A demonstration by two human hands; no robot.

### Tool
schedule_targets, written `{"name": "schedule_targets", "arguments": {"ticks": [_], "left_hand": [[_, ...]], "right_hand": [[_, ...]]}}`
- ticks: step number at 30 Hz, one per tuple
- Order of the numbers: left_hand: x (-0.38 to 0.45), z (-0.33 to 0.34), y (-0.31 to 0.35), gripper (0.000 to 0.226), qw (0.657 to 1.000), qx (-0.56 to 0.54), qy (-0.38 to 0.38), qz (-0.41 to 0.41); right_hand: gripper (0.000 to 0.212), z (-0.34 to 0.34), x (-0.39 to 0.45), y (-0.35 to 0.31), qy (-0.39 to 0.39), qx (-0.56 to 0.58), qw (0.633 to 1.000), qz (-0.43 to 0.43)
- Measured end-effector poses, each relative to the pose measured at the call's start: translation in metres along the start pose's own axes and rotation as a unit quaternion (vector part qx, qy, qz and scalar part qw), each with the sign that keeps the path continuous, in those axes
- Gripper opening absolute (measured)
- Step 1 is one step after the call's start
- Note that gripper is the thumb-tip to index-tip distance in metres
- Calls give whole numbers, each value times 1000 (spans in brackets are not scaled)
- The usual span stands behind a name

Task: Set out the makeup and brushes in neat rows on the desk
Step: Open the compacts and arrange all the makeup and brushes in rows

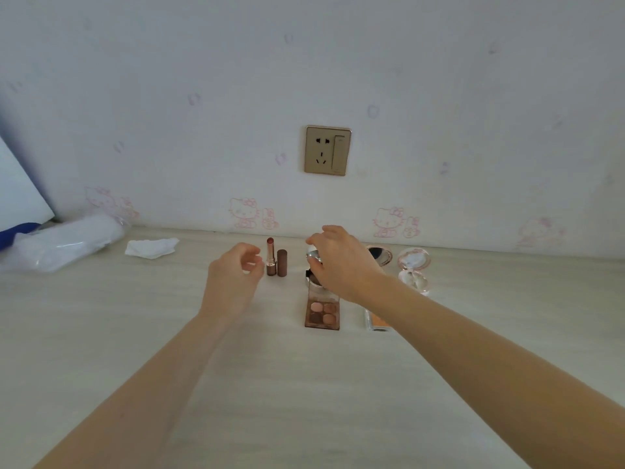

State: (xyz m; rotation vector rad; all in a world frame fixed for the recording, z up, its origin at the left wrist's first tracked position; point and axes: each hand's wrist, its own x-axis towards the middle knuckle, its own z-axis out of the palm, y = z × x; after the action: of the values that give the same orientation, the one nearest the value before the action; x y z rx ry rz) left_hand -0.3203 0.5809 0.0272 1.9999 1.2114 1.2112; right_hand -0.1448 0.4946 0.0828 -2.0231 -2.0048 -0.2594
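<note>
An uncapped lipstick (270,257) stands upright near the back of the desk (304,384), with its brown cap (282,263) upright beside it. My left hand (233,275) hovers just left of them, fingers loosely curled and holding nothing. My right hand (341,262) reaches over a round silver compact (311,256) and pinches its raised lid between thumb and fingers; the hand hides most of its base. In front of it lies an open four-colour eyeshadow palette (322,314). An orange powder case (378,322) lies partly under my right forearm.
A small round mirror (381,256) and an open pink round compact (413,269) sit to the right by the wall. A crumpled tissue (152,248) and a clear plastic bag (64,247) lie at the back left. A wall socket (327,150) is above the desk.
</note>
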Motion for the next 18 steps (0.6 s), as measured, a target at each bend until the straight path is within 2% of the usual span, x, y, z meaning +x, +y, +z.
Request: {"name": "schedule_targets", "arguments": {"ticks": [7,18], "left_hand": [[-55,12,54,17,992,51,-36,106],[-141,111,148,26,961,99,-151,209]], "right_hand": [[31,-14,-79,23,63,-13,998,11],[37,-33,-234,116,49,-59,989,129]]}}
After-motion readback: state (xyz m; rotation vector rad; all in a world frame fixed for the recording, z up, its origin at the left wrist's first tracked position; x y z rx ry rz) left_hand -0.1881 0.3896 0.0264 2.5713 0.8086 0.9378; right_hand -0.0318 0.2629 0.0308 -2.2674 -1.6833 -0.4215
